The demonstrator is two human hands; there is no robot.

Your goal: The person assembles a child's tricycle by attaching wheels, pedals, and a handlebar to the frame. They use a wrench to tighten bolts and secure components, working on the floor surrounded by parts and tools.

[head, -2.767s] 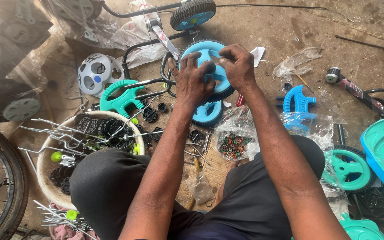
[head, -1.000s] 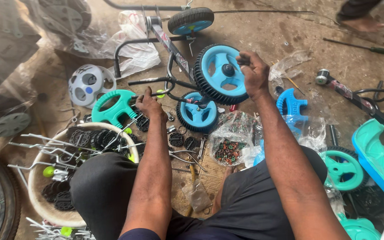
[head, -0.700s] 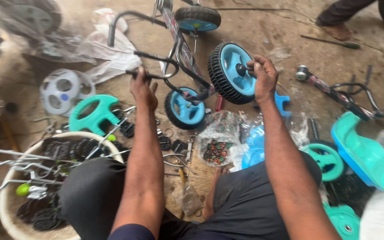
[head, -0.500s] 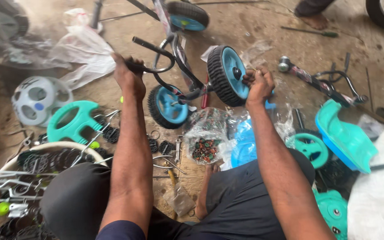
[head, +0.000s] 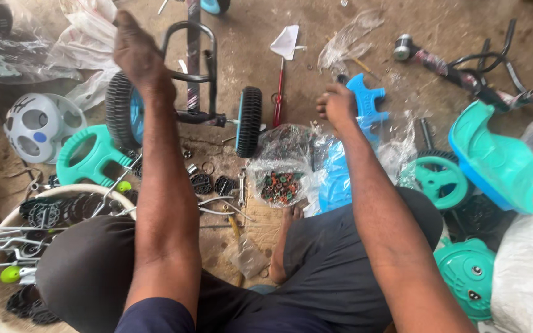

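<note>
Black tubing of the small cycle frame (head: 194,80) stands on the floor, steadied only by the left hand (head: 136,52); the right hand (head: 335,106) (closed, contents unclear) is off it, so it could tip.

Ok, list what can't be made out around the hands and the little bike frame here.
- Left hand, head view: its fingers are turned away, so any grip on the frame is hidden.
- Right hand: curled fist hides whatever it holds.
- Front wheel: cut off by the top edge.
- Parts in the plastic bag: too small to identify.
</note>
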